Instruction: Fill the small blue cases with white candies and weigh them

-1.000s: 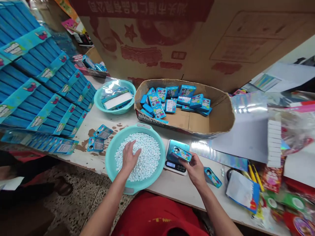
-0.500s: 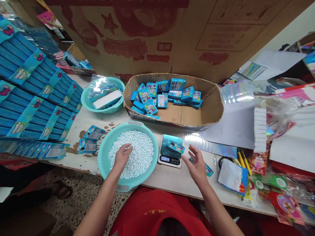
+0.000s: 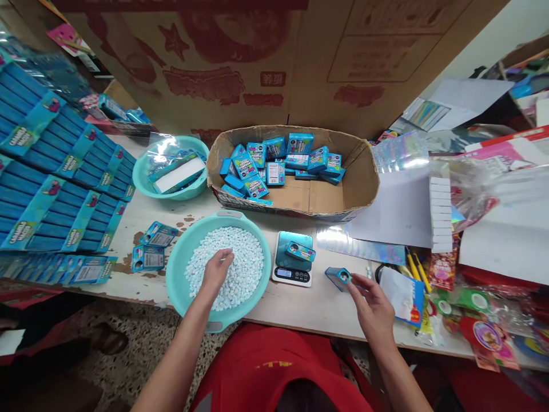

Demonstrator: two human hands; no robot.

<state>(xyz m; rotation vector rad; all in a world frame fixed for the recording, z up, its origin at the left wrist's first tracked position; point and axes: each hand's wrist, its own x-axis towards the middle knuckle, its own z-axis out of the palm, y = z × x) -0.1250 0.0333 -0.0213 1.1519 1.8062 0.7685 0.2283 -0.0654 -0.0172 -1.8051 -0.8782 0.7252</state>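
Observation:
My left hand (image 3: pixel 217 272) rests in a teal basin (image 3: pixel 180 252) full of small white and pale blue candies (image 3: pixel 240 266), its fingers curled into the pile. Just right of the basin, a small blue box (image 3: pixel 300 250) lies on a digital scale (image 3: pixel 294 266). My right hand (image 3: pixel 372 306) is on the table right of the scale, with its fingertips pinching another small blue box (image 3: pixel 338 277) that has a round hole in its end.
A low cardboard tray (image 3: pixel 364 189) behind the scale holds several filled blue boxes. A second teal basin (image 3: pixel 143 177) stands at back left. Stacks of blue cartons (image 3: pixel 51 183) fill the left. Flat blue box blanks (image 3: pixel 150 249), foil sheets, pencils and wrappers crowd the right.
My right hand let go of the blue box on the scale, moved right and took hold of another blue box on the table. My left hand stayed in the candy basin.

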